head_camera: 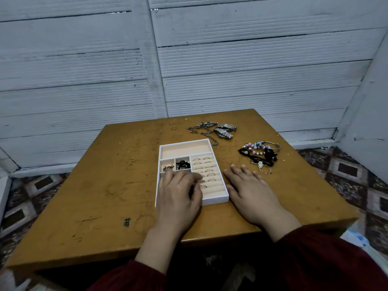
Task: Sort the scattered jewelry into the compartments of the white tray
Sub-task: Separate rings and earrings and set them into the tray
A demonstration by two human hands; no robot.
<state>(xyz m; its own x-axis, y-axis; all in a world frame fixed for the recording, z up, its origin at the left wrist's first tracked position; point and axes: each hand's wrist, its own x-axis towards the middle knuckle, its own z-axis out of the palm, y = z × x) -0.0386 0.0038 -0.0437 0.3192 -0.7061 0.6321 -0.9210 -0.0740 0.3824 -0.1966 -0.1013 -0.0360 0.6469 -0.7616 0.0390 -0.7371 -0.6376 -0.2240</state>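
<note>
Left grip curled over ring rows of the white tray, contents unseen; right grip laid flat alongside, empty, presumably bracing.

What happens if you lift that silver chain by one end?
The chain would probably go floppy and dangle, since it lies in loose bends. Its links look thin, so likely light. It might snag the watches beside it.

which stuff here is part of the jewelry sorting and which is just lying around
Job: white tray; loose rings; chain; watches; beaded bracelets; left hand over the tray; right hand flat beside it.
Lying about: wooden table; inked hash mark; patterned floor.
</note>
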